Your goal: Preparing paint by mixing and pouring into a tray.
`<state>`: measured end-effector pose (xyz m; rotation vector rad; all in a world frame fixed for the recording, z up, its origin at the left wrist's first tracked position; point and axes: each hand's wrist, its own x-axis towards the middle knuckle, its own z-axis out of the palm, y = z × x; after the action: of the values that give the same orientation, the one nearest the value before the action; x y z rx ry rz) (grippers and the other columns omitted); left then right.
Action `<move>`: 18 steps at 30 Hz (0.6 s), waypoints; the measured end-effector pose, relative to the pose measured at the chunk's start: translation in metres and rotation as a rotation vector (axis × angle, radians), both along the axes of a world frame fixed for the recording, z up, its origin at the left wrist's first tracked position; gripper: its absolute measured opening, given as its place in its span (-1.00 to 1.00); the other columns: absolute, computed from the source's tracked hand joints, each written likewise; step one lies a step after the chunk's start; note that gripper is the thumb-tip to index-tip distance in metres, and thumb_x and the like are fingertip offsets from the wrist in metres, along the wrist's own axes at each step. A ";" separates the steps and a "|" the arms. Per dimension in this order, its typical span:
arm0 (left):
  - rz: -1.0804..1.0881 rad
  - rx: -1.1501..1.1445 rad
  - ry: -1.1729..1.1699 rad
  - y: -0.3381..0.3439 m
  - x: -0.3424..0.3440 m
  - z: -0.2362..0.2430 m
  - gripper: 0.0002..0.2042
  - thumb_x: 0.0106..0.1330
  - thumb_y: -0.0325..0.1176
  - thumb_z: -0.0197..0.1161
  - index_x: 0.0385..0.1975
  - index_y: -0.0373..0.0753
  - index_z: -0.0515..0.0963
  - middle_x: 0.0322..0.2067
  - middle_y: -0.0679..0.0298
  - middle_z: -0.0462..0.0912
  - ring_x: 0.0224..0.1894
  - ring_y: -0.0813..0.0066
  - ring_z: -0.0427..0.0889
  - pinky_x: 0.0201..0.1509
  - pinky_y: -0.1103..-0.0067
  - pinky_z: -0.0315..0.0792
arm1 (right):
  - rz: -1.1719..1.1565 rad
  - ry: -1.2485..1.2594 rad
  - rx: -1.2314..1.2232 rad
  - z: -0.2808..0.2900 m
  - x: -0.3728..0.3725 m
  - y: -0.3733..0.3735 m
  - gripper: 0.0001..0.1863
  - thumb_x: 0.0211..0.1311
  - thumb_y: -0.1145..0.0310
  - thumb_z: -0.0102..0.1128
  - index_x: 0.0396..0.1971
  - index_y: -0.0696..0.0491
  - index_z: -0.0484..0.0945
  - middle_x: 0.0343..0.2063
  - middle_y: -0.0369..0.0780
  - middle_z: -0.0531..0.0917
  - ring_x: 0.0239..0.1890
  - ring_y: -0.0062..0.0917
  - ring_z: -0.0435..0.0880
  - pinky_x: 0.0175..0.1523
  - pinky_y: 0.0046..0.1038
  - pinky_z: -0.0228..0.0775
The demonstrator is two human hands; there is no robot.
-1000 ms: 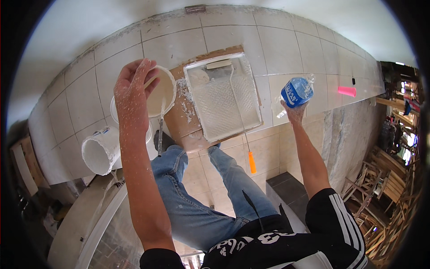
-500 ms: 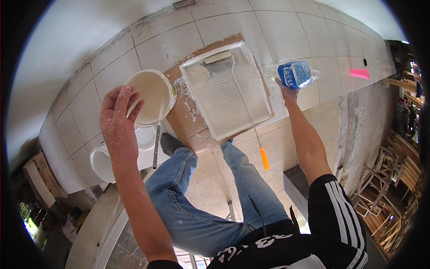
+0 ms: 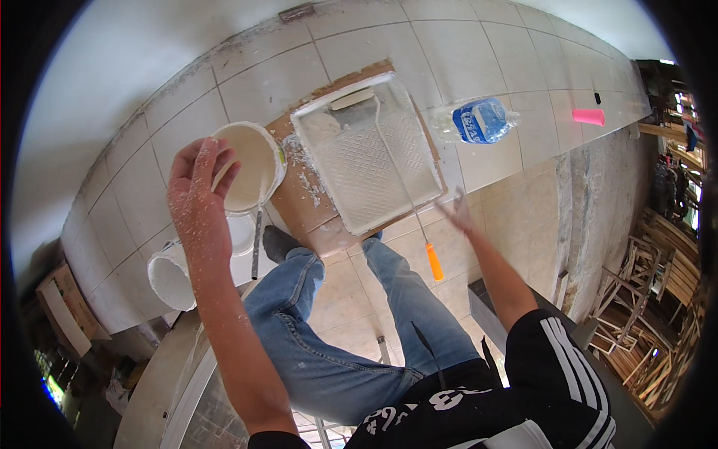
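My left hand (image 3: 198, 173), speckled with white, hovers in front of a white bucket (image 3: 278, 179) of creamy white paint. Its fingers are loosely curled and apart, with nothing visible in them. A dark stick (image 3: 256, 243) leans out over the bucket's near rim. My right hand (image 3: 460, 215), a little blurred, has its fingers spread and is empty, close to the right edge of a white paint tray (image 3: 374, 161). A paint roller lies across that tray, its orange handle (image 3: 434, 262) sticking out past the near edge. Beyond my right hand, a clear plastic bottle (image 3: 482, 121) with a blue label lies on its side.
Cardboard (image 3: 295, 213) lies under the tray, with white flakes on it. A second white bucket (image 3: 170, 277) stands to the left. Farther right, a pink cup (image 3: 589, 117) lies on the tiled ledge (image 3: 490, 60). Wooden pieces (image 3: 651, 292) are piled at the far right.
My right hand has let go of the bottle and come back toward me, beside the tray. The bottle stays on the tiles. My left hand has hardly moved.
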<state>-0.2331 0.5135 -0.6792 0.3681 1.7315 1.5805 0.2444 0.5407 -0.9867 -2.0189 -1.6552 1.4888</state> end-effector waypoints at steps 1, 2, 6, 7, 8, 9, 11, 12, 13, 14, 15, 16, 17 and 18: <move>-0.002 0.009 0.003 0.000 -0.001 0.000 -0.83 0.26 -0.34 0.17 -0.22 -0.23 0.47 -0.25 0.24 0.56 -0.15 0.49 0.53 0.01 0.51 0.44 | 0.152 -0.117 -0.006 -0.003 0.004 -0.037 0.22 -0.22 -0.13 0.41 0.26 0.25 -0.17 0.20 0.21 0.10 0.29 -0.13 0.11 0.29 -0.22 0.05; -0.001 0.011 0.009 -0.004 -0.004 -0.001 -0.84 0.26 -0.34 0.17 -0.22 -0.23 0.47 -0.25 0.24 0.56 -0.16 0.49 0.53 0.00 0.51 0.45 | 0.289 -0.155 -0.119 0.011 -0.003 -0.064 0.19 -0.16 -0.11 0.39 0.27 0.21 -0.18 0.20 0.19 0.10 0.28 -0.09 0.10 0.30 -0.23 0.03; -0.012 0.020 0.000 -0.003 -0.001 -0.002 -0.84 0.27 -0.34 0.16 -0.23 -0.24 0.46 -0.24 0.24 0.56 -0.16 0.50 0.53 -0.02 0.52 0.46 | 0.450 -0.323 -0.193 0.036 -0.007 -0.126 -0.09 -0.01 -0.06 0.27 0.20 0.19 0.07 0.05 0.11 0.37 0.17 -0.13 0.31 0.22 -0.26 0.17; -0.017 0.025 -0.006 -0.002 0.000 -0.002 -0.84 0.27 -0.34 0.16 -0.23 -0.24 0.46 -0.24 0.24 0.56 -0.16 0.50 0.53 -0.02 0.52 0.46 | 0.403 -0.299 -0.294 0.031 -0.006 -0.130 -0.28 0.04 0.01 0.22 0.06 0.19 0.20 -0.09 0.04 0.45 0.02 -0.21 0.43 0.10 -0.28 0.28; -0.023 0.028 -0.004 -0.003 -0.002 -0.003 -0.84 0.27 -0.34 0.15 -0.22 -0.24 0.46 -0.24 0.23 0.56 -0.15 0.50 0.53 -0.01 0.52 0.46 | 0.361 -0.269 -0.396 0.033 -0.011 -0.132 -0.47 0.10 0.09 0.17 -0.08 0.18 0.33 -0.23 -0.04 0.53 -0.12 -0.29 0.55 -0.02 -0.31 0.38; -0.030 0.031 -0.003 -0.003 -0.003 -0.004 -0.83 0.28 -0.34 0.15 -0.22 -0.25 0.45 -0.24 0.23 0.55 -0.14 0.49 0.52 0.00 0.52 0.45 | 0.359 -0.270 -0.394 0.039 -0.012 -0.138 -0.47 0.10 0.09 0.17 -0.08 0.18 0.33 -0.23 -0.04 0.53 -0.12 -0.29 0.55 -0.02 -0.31 0.38; -0.031 0.029 -0.008 -0.001 -0.001 -0.006 -0.82 0.27 -0.33 0.15 -0.21 -0.26 0.44 -0.24 0.22 0.55 -0.13 0.49 0.52 0.00 0.52 0.45 | 0.143 -0.009 -0.342 0.058 -0.014 -0.150 -0.72 0.15 0.23 0.08 -0.30 0.14 0.37 -0.48 -0.18 0.52 -0.42 -0.45 0.61 -0.25 -0.39 0.43; -0.027 0.020 -0.004 -0.001 -0.003 -0.005 -0.80 0.27 -0.32 0.15 -0.20 -0.27 0.44 -0.24 0.21 0.55 -0.13 0.48 0.51 0.01 0.52 0.45 | 0.147 -0.021 -0.324 0.077 -0.019 -0.150 -0.75 0.17 0.26 0.06 -0.29 0.13 0.36 -0.52 -0.21 0.49 -0.48 -0.52 0.61 -0.32 -0.47 0.45; -0.021 0.019 -0.004 -0.002 -0.004 -0.005 -0.80 0.27 -0.32 0.15 -0.20 -0.27 0.44 -0.24 0.21 0.55 -0.13 0.48 0.51 0.01 0.52 0.45 | 0.153 -0.023 -0.324 0.106 -0.026 -0.148 -0.75 0.17 0.26 0.06 -0.29 0.13 0.36 -0.52 -0.21 0.49 -0.48 -0.52 0.61 -0.32 -0.47 0.45; -0.018 0.028 -0.011 -0.002 -0.006 -0.005 -0.78 0.27 -0.31 0.16 -0.19 -0.28 0.43 -0.23 0.20 0.55 -0.12 0.47 0.51 0.01 0.52 0.45 | 0.031 0.033 -0.378 0.141 -0.036 -0.143 -0.76 0.20 0.26 0.04 -0.27 0.12 0.36 -0.56 -0.24 0.47 -0.51 -0.55 0.59 -0.37 -0.49 0.43; -0.023 0.043 -0.029 0.002 -0.004 -0.006 -0.76 0.26 -0.30 0.16 -0.18 -0.29 0.43 -0.23 0.19 0.54 -0.12 0.46 0.51 0.01 0.52 0.45 | -0.100 0.077 -0.423 0.166 -0.037 -0.140 -0.76 0.22 0.26 0.01 -0.24 0.11 0.36 -0.60 -0.27 0.44 -0.54 -0.58 0.56 -0.42 -0.51 0.42; -0.021 0.040 -0.041 0.002 -0.002 -0.001 -0.76 0.26 -0.30 0.16 -0.18 -0.29 0.43 -0.23 0.19 0.54 -0.12 0.46 0.51 0.01 0.52 0.45 | -0.102 0.065 -0.425 0.184 -0.029 -0.146 -0.76 0.22 0.26 0.01 -0.24 0.11 0.36 -0.60 -0.27 0.44 -0.54 -0.58 0.56 -0.42 -0.51 0.42; -0.029 0.053 -0.048 0.003 -0.003 0.000 -0.75 0.26 -0.29 0.17 -0.18 -0.30 0.42 -0.22 0.19 0.54 -0.12 0.46 0.51 0.01 0.53 0.45 | 0.063 -0.011 -0.253 0.196 -0.024 -0.143 -0.74 0.26 0.24 -0.03 -0.17 0.10 0.37 -0.62 -0.29 0.42 -0.59 -0.62 0.51 -0.49 -0.53 0.36; -0.036 0.067 -0.056 0.004 -0.005 0.001 -0.74 0.25 -0.28 0.18 -0.17 -0.30 0.42 -0.22 0.18 0.54 -0.12 0.45 0.51 0.01 0.54 0.45 | 0.227 -0.086 -0.078 0.207 -0.023 -0.141 -0.71 0.30 0.23 -0.07 -0.10 0.09 0.38 -0.63 -0.31 0.39 -0.64 -0.65 0.45 -0.56 -0.55 0.31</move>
<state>-0.2378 0.5172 -0.6779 0.3821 1.6238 1.6112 0.2218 0.4000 -0.7793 -2.0170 -1.9461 1.5800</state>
